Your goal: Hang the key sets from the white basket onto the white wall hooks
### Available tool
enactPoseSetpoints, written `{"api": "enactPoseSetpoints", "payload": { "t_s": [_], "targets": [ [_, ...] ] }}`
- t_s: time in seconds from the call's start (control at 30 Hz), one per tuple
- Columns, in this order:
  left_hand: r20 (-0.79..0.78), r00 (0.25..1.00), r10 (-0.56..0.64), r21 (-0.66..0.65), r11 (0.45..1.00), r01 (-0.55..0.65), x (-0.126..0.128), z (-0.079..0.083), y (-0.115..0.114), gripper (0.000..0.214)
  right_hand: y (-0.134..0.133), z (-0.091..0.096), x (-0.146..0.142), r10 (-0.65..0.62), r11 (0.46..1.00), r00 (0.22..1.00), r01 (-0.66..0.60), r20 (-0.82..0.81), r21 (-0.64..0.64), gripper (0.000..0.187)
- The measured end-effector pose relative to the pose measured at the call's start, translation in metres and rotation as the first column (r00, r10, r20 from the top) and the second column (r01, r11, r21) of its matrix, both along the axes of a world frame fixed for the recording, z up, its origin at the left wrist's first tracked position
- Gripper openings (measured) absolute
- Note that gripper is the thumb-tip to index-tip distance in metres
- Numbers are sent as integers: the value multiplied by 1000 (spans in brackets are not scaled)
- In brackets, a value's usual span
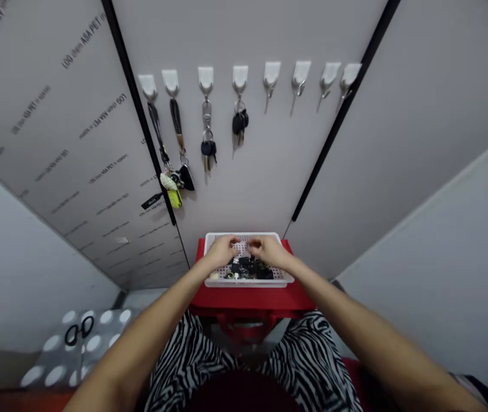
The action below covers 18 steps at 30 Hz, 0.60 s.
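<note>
Zebra-striped trousers (183,349) in foreground. Far left, scissors (79,331) on dotted cloth (55,376). Key sets (208,149) hang from white hooks (205,78). Left hand (222,252), then right hand (268,252), fingers curled over small dark items (246,266) in white basket (248,283), on red surface (248,297); cannot tell whether grasping.

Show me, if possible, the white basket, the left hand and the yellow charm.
White basket (248,283), head view: near rim.
Left hand (223,250), head view: its back.
Yellow charm (175,198), head view: its middle.
</note>
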<state>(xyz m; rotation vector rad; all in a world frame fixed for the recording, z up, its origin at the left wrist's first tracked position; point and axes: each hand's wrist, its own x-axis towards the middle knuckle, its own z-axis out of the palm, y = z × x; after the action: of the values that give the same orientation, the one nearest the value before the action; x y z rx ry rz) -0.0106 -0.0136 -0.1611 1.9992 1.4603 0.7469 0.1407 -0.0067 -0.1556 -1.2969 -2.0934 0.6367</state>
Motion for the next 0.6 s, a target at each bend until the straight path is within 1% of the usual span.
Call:
{"api": "enactPoseSetpoints", "payload": {
  "t_s": [0.03, 0.07, 0.1, 0.17, 0.23, 0.4, 0.5, 0.6],
  "targets": [
    [-79, 997, -21, -8, 1000, 20, 0, -14, -4, 28, -8, -18, 4, 26, 999, 998, -25, 61, -20, 18],
    [-142, 989, -37, -3, 999, 37, 0, -25, -7, 29, -14, -32, 6, 34, 999, 993, -32, 115, -24, 21],
    [-191, 980, -48, 9, 999, 51, 0, -32, -9, 29, -17, -42, 8, 29, 1000, 986, -27, 162, -16, 25],
    [-248, 967, -54, 32, 997, 64, -1, -41, -9, 26, -17, -51, 10, -13, 1000, 976, 11, 219, 10, 29],
    [-270, 962, -49, 27, 998, 59, -2, -44, -8, 23, -15, -51, 10, -49, 999, 965, 46, 258, 14, 29],
    [-253, 968, -9, -86, 996, -13, -3, -47, -6, 17, -12, -48, 8, -125, 992, 938, 123, 324, 26, 26],
    [-251, 968, 21, -111, 993, -50, -3, -48, -7, 17, -12, -49, 8, -146, 987, 945, 159, 292, -22, 21],
    [-256, 967, 7, -95, 995, -32, -4, -46, -9, 18, -9, -44, 11, -148, 981, 968, 170, 204, -97, 20]
  ]
}}
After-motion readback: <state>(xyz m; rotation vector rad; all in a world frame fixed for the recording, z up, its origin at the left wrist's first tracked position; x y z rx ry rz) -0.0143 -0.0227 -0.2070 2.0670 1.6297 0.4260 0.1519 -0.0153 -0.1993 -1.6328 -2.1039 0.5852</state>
